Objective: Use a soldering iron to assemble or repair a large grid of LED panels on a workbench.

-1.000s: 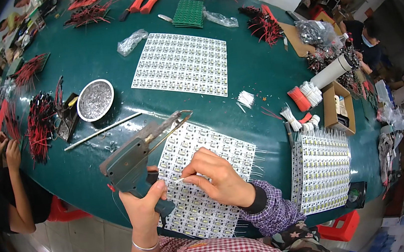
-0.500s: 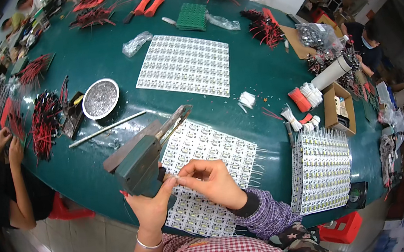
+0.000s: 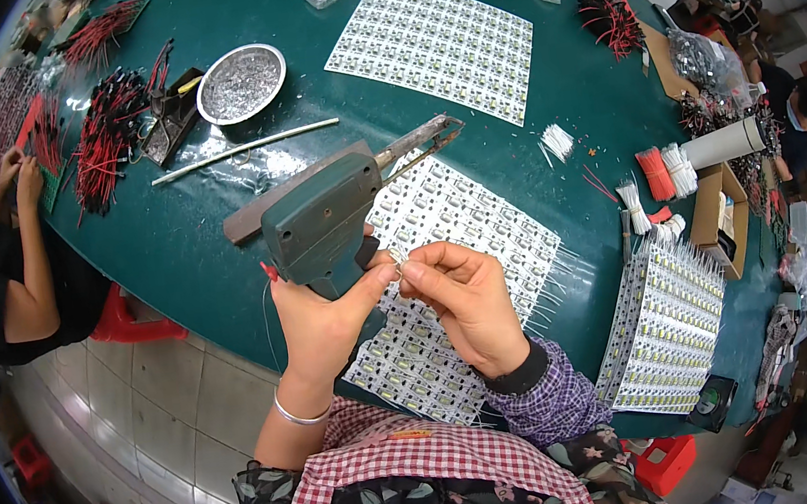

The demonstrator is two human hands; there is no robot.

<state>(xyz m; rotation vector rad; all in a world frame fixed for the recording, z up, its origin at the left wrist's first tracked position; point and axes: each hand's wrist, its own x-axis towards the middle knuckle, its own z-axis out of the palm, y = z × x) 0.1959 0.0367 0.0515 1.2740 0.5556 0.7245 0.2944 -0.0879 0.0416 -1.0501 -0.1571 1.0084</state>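
My left hand is wrapped round the handle of a dark green soldering gun, whose metal tip points to the far right. The gun hangs over a white panel of small circuit boards. Between the two hands is a small bunch of thin white wires. The thumb and finger of my right hand pinch it, and my left thumb presses close against it. Several similar white wires stick out from the panel's right edge. The gun partly hides the panel's left side.
Farther back lies another white panel. At far left stand a bowl of metal bits and a white rod. To the right are a stack of wired panels, wire bundles and an open box. A co-worker's arm is at left.
The whole view has shifted, so the table's things sit farther right and higher. My hands stay together at the gun's handle, and the white wires between them show more clearly.
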